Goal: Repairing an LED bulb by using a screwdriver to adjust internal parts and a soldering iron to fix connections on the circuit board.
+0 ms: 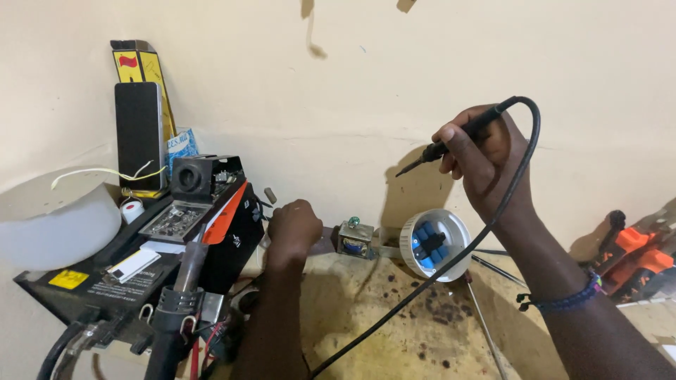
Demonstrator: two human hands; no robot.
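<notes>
- Right hand (486, 158), forearm nearest the camera, is raised above the bench (394, 331) with its fingers closed around the iron (458, 137), a black soldering pencil; tip points left and slightly down, near the wall (338, 84) but apart from it.
- Cord (436, 274) leaves the iron's rear, loops over the hand and trails down across the bench toward the camera.
- Left hand (292, 229) is curled shut just right of the black unit (211, 218); whether it holds anything cannot be told.
- Handling, judged: the iron looks light and stiff, balanced for a pen grip on the insulated handle; the metal tip is likely hot and should not be touched. The cord is limp and may drag or snag.
- White round cap (435, 243) with blue parts stands on edge right of the left hand; a small transformer (355, 238) sits between them.
- Room: the bench in front of the cap is open though stained; left of the black unit a white dome (56, 225) and a phone (139, 137) crowd the wall. An orange tool (637, 257) lies at the far right edge.
</notes>
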